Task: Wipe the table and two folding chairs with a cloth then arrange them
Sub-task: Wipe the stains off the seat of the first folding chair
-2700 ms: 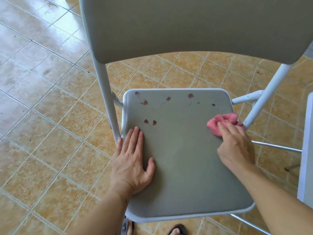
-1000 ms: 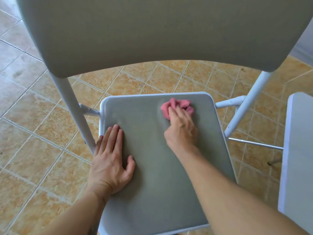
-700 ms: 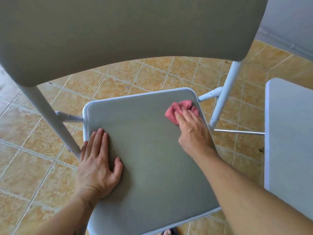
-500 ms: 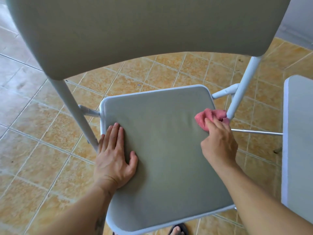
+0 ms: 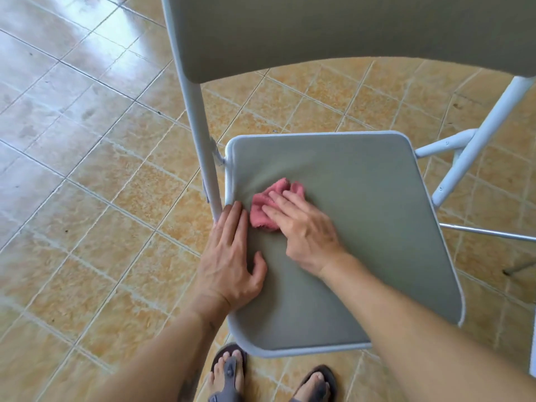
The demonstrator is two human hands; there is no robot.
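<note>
A folding chair [image 5: 342, 242] stands on the tiled floor [image 5: 87, 198], its backrest [image 5: 333, 33] at the far side, above and beyond the seat [image 5: 362, 213]. The left hand [image 5: 229, 262] lies flat on the seat's left edge, just beside the left frame post [image 5: 203, 146]. The right hand [image 5: 301, 227] lies just to the right of it, pressing a cloth [image 5: 266, 206] onto the seat near the left edge; its fingers [image 5: 278, 204] cover the cloth's right part. The cloth sits just beside the left hand's fingertips. Two sandalled feet [image 5: 269, 378] stand on the floor at the seat's near edge. The right frame legs [image 5: 475, 146] lie to the right of the seat.
</note>
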